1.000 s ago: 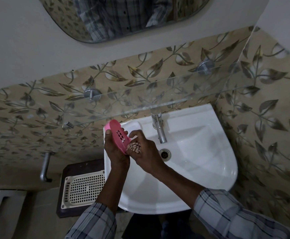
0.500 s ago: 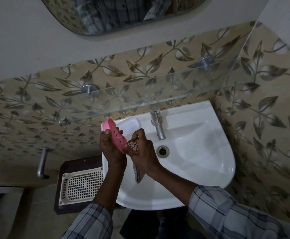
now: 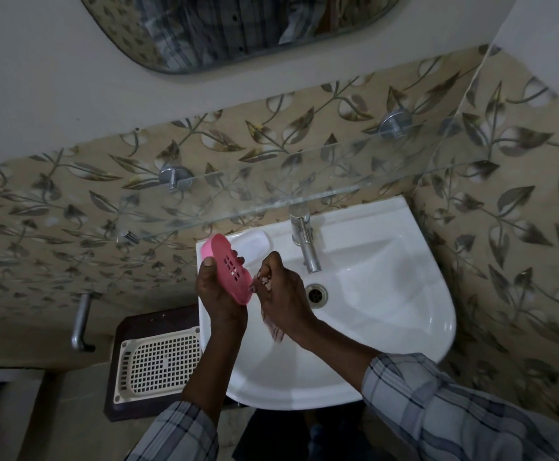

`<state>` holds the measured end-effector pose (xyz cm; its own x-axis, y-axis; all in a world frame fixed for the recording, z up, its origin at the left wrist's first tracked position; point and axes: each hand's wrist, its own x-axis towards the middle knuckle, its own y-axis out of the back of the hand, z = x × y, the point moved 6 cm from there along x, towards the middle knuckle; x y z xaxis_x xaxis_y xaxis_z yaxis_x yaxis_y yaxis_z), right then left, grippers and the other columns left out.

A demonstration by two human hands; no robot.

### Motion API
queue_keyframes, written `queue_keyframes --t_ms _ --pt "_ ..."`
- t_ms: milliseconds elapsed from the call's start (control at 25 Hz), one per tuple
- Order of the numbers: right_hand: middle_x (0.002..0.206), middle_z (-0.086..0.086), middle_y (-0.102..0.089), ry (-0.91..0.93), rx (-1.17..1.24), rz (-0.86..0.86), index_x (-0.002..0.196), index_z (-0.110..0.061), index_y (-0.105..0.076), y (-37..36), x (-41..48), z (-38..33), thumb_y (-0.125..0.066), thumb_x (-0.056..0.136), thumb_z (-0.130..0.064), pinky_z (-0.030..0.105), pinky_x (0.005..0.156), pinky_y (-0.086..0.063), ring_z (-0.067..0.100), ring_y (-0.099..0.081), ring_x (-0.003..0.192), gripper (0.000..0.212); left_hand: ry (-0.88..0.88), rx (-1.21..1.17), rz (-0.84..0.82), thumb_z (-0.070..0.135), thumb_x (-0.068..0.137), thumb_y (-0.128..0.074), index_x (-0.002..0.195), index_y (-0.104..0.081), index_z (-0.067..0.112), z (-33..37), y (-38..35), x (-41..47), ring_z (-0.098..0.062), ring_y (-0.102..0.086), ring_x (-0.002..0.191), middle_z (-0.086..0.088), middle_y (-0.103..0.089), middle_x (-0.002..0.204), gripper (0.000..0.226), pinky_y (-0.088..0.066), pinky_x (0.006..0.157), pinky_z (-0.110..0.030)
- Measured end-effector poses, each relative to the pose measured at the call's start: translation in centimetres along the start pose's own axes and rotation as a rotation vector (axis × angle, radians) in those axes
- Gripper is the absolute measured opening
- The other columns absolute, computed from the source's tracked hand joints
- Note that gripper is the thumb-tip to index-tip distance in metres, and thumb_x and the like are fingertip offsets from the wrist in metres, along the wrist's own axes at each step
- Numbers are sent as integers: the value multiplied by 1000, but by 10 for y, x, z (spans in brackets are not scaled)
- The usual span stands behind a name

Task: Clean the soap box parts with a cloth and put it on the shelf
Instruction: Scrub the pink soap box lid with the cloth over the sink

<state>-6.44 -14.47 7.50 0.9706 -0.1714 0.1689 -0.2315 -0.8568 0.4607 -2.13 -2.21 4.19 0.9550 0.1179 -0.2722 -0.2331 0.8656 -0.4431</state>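
My left hand [image 3: 220, 299] grips a pink oval soap box part [image 3: 230, 267] with drain slots, held tilted over the left rim of the white sink [image 3: 388, 294]. Just to its right, my right hand [image 3: 283, 294] is closed on a patterned cloth [image 3: 273, 329]; a bunched bit shows between the fingers and a strip hangs below the palm. The cloth meets the pink part's lower right edge. A glass shelf [image 3: 304, 191] spans the wall above the sink, with nothing on it.
A chrome tap [image 3: 304, 244] stands behind the drain [image 3: 316, 294]. A cream slotted tray [image 3: 158, 364] lies on a dark stand left of the sink. A metal pipe [image 3: 80, 322] juts from the leaf-tiled wall. A mirror [image 3: 238, 24] hangs above.
The pink part has turned so its slotted face shows more fully. My right hand stays at its lower edge with the cloth. The view has shifted slightly.
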Motion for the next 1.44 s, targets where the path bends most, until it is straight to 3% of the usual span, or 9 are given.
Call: queue_keyframes --t_ms 120,280,520,640,840,1000,1120,1320,1440 --pt "87 9 -61 24 -94 227 97 -11 -46 34 18 5 -67 90 -8 39 68 -53 27 -61 79 23 88 -106 -79 66 76 -59 124 -65 14 -1 5 -1 -25 -65 94 -11 -68 103 70 -54 81 -35" --pt "116 6 -50 -116 -13 42 105 -13 -57 50 23 28 -76 82 -13 27 85 -48 17 -58 97 29 137 -178 -215 69 65 -69 119 -72 15 7 4 2 -28 -69 97 -12 -71 107 76 -56 87 -40" --pt "101 1 -62 43 123 89 101 -14 -66 63 8 -8 -76 83 -21 25 82 -50 13 -61 92 22 219 -233 -344 64 54 -83 118 -73 11 12 -6 -2 -28 -71 97 -14 -71 111 84 -57 87 -42" --pt "103 3 -60 261 139 6 107 -11 -67 51 2 -39 -76 85 -20 10 85 -46 6 -60 96 25 251 -235 -360 62 49 -85 115 -73 8 11 -8 -5 -28 -71 94 -15 -72 108 86 -61 77 -37" --pt "108 16 -58 434 9 -275 111 0 -69 3 -30 -52 -68 87 -1 41 84 -56 28 -60 105 24 266 -119 -363 71 63 -69 119 -67 6 3 -13 -8 -28 -67 90 -15 -70 102 86 -55 79 -35" --pt "106 3 -60 469 -117 -390 107 -4 -70 15 -11 -35 -60 86 4 43 81 -55 25 -58 99 24 351 -140 -372 67 63 -73 117 -72 8 0 -12 -7 -26 -69 95 -15 -71 107 80 -59 81 -36" --pt "120 16 -60 550 -121 -207 106 -7 -71 22 -12 -39 -64 84 4 33 91 -52 28 -58 109 26 475 -211 -392 61 59 -80 128 -60 3 2 -23 -9 -28 -65 93 -17 -65 107 92 -60 73 -35" --pt "111 21 -68 754 -229 -216 105 1 -72 11 -24 -41 -62 88 11 42 98 -48 34 -60 103 22 661 -198 -463 53 59 -85 122 -56 -3 -7 -35 -17 -26 -69 70 -17 -68 84 89 -59 58 -30" --pt "100 20 -70 875 -242 -511 94 3 -74 7 -28 -50 -65 82 16 44 88 -54 35 -65 93 20 740 -79 -442 55 55 -86 122 -56 -2 -16 -23 -19 -26 -69 70 -17 -69 85 93 -58 58 -30"
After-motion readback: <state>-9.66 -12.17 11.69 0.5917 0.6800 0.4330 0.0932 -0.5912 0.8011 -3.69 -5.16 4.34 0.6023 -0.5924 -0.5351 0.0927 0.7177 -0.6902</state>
